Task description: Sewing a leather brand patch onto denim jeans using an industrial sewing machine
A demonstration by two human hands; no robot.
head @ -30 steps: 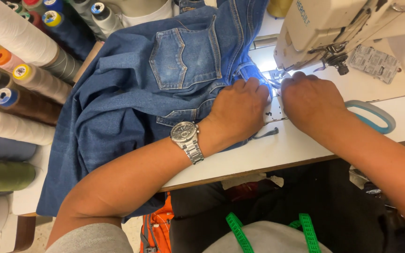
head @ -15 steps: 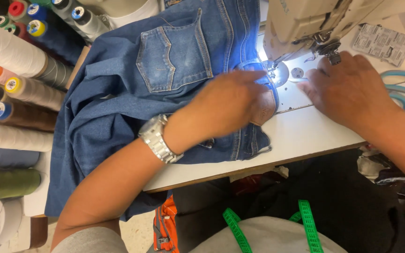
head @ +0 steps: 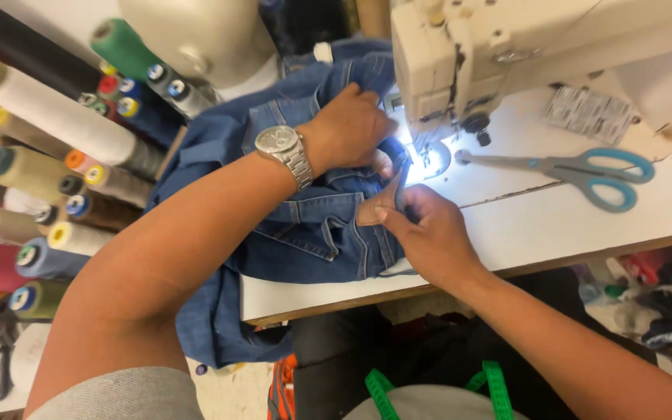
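Note:
A pair of blue denim jeans (head: 305, 233) lies bunched on the white sewing table (head: 554, 225), hanging off its left edge. My left hand (head: 348, 128), with a silver wristwatch (head: 283, 152) on the wrist, grips the denim just left of the sewing machine's needle area (head: 429, 148). My right hand (head: 425, 229) pinches the waistband edge with its brown patch (head: 375, 208) in front of the needle. The cream sewing machine (head: 507, 47) stands behind both hands, its lamp lighting the fabric.
Teal-handled scissors (head: 577, 171) lie on the table right of the needle plate. Many thread cones (head: 48, 155) of various colours fill a rack on the left. A small patterned packet (head: 589, 113) sits near the machine. A green measuring tape (head: 491, 381) hangs at my chest.
My left hand has moved up from lying flat on the denim to gripping it beside the needle. My right hand left the needle plate and now pinches the waistband. The jeans are more bunched.

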